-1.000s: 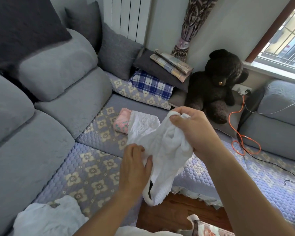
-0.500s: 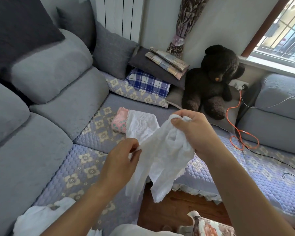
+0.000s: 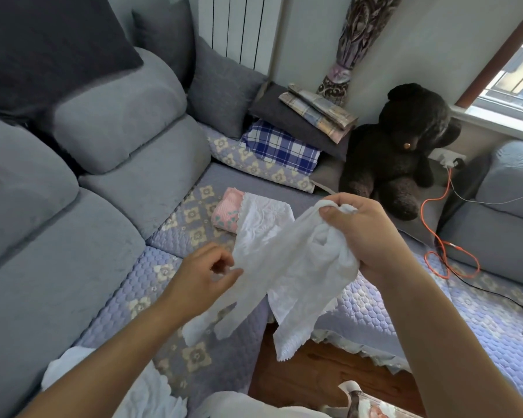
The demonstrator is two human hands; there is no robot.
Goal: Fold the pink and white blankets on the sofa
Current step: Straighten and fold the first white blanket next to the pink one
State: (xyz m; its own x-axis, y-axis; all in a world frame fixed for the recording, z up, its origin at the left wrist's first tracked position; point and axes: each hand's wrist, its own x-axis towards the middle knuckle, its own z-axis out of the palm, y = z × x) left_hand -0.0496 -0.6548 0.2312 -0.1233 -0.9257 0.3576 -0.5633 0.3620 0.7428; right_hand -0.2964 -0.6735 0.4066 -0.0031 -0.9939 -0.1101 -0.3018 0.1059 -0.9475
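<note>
Grey sofa [image 3: 97, 236], quilted cover [image 3: 194, 218]; black teddy bear [image 3: 399, 152] in corner

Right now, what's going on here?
A person is folding laundry at the sofa. The right hand grips a bunched white blanket held up in the air, its ends hanging loose. The left hand pinches its edge. A folded pink blanket and a folded white one already lie on the seat.
</note>
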